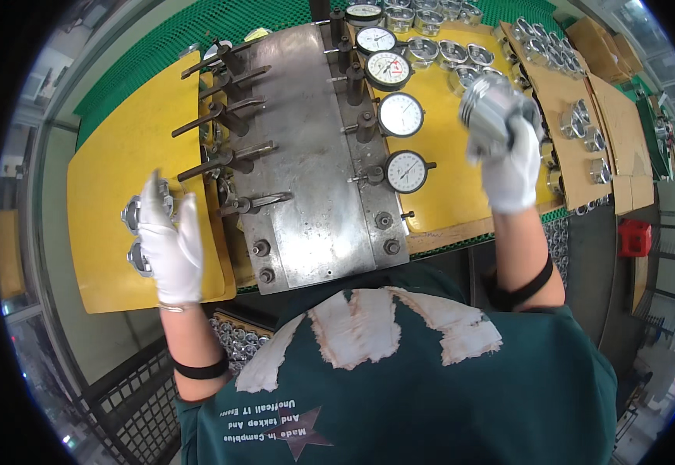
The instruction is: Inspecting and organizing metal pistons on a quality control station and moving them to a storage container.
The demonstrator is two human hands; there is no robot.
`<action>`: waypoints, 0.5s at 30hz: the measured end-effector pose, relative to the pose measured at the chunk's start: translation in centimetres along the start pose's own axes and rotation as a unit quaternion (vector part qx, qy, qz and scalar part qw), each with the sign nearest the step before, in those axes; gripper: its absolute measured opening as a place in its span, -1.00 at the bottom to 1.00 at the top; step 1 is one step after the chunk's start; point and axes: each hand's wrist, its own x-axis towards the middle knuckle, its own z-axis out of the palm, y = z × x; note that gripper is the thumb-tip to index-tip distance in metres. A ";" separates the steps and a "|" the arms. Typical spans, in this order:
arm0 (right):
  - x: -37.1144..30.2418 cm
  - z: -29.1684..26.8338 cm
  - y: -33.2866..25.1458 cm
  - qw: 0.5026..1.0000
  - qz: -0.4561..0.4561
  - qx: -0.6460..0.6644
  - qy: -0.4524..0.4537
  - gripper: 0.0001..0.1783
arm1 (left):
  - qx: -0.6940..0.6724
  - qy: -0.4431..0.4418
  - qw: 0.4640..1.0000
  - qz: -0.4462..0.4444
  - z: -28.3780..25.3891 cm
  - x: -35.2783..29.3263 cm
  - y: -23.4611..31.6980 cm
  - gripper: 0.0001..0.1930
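My right hand (511,177), in a white glove, is raised over the right side of the bench and grips a shiny metal piston (486,107), slightly blurred. At the left, my gloved left hand (171,252) is open, fingers stretched and thumb apart. It reaches over several pistons (133,215) on the yellow board (109,143); whether it touches one is hard to make out, as the hand covers part of them. Between my hands lies a steel gauging plate (314,201) with posts and bars along its left edge and round dial gauges (401,115) along its right edge.
More pistons (452,53) stand on the yellow sheet at the back right and on cardboard (612,147) further right. Green mesh (132,70) covers the bench at the back. A red container (634,238) sits at the far right. Below the bench, a crate holds metal parts (237,341).
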 end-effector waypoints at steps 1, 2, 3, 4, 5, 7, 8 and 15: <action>2.5 -0.2 0.9 0.980 0.088 0.166 0.070 -0.72 | 0.038 -0.035 0.999 -0.003 -0.3 0.0 -2.3 -0.43; 4.8 -1.0 3.4 0.977 0.163 0.084 0.113 -0.67 | 0.129 -0.035 0.990 0.037 -0.2 -0.5 -4.9 -0.41; 6.3 -0.6 5.0 0.972 0.204 0.050 0.106 -0.62 | 0.220 -0.036 0.972 0.072 -0.1 -1.2 -6.4 -0.38; 7.8 -2.2 8.5 0.960 0.269 0.050 0.057 -0.59 | 0.217 -0.033 0.973 0.072 0.2 -0.9 -5.9 -0.38; 8.7 -2.2 10.6 0.952 0.299 0.023 0.061 -0.57 | 0.204 -0.034 0.973 0.097 0.5 -0.6 -5.3 -0.38; 9.7 -1.2 14.1 0.941 0.331 0.028 0.055 -0.60 | 0.197 -0.034 0.973 0.118 0.8 -0.6 -4.8 -0.38; 10.4 -0.5 15.1 0.932 0.357 0.032 0.054 -0.63 | 0.177 -0.059 0.980 0.063 0.7 -1.0 -4.8 -0.38; 13.7 1.0 18.1 0.937 0.343 -0.013 0.059 -0.62 | 0.227 -0.065 0.971 0.035 0.2 -2.9 -3.0 -0.72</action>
